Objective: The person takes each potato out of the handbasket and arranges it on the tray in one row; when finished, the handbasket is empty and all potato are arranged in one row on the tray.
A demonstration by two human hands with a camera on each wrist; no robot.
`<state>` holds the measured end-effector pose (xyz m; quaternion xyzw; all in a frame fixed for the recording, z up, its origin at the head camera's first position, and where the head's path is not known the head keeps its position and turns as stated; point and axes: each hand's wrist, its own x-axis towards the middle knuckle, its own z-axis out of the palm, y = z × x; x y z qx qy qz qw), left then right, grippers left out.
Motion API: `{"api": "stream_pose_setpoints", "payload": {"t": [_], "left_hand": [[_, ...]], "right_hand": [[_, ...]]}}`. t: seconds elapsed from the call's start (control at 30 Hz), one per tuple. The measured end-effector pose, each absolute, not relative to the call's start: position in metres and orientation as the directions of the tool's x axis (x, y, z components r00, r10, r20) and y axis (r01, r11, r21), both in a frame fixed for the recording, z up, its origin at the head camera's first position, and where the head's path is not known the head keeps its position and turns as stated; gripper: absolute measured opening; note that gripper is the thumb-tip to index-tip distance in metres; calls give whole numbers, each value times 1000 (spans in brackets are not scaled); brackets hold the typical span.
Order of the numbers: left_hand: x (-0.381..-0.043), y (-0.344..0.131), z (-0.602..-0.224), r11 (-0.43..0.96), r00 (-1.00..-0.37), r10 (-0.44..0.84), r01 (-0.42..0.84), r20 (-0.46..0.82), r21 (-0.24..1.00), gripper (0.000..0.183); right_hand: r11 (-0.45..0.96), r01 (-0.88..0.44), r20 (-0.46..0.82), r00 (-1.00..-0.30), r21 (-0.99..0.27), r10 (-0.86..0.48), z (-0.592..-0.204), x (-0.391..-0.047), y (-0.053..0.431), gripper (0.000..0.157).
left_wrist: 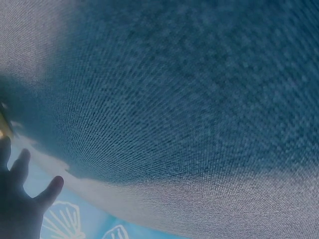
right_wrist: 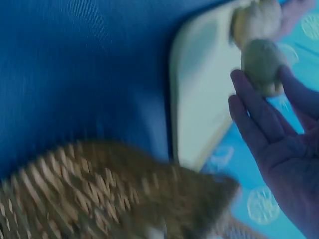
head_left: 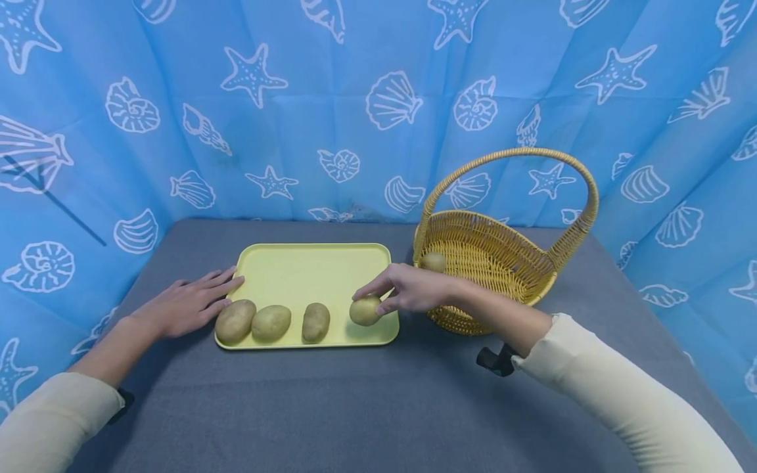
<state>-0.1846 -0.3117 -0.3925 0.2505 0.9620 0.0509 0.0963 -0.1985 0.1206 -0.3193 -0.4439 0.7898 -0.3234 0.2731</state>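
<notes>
My right hand [head_left: 411, 289] pinches a potato [head_left: 365, 311] between thumb and fingers over the right end of a yellow tray [head_left: 307, 269]. The right wrist view shows that same potato [right_wrist: 261, 67] at the fingertips. Three other potatoes lie along the tray's front edge: a large one [head_left: 235, 321] at the left corner, one [head_left: 271, 323] beside it and a narrower one [head_left: 316, 322] further right. At the tray's left edge my left hand [head_left: 192, 299] rests with fingers spread, the fingertips touching the rim. In the left wrist view part of this hand [left_wrist: 22, 189] appears dark.
A wicker basket [head_left: 473, 230] with a tall arched handle stands right of the tray, partly behind my right forearm. One potato [head_left: 434, 262] shows inside it. Grey cloth [head_left: 296, 407] covers the table, and a blue shell-patterned curtain [head_left: 331, 98] hangs behind.
</notes>
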Motion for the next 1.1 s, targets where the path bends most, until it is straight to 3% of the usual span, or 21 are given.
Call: {"api": "stream_pose_setpoints", "payload": {"t": [0.23, 0.53, 1.1], "left_hand": [[-184, -311, -393, 870, -857, 490, 469, -158, 152, 56], [-185, -312, -391, 869, -857, 491, 470, -154, 154, 56], [-186, -313, -393, 869, -856, 491, 469, -160, 158, 56]], "right_hand": [[399, -551, -90, -504, -733, -859, -352, -192, 94, 42], [400, -322, -158, -575, -858, -803, -363, -189, 85, 42], [406, -333, -162, -568, -851, -807, -368, -189, 70, 39]]}}
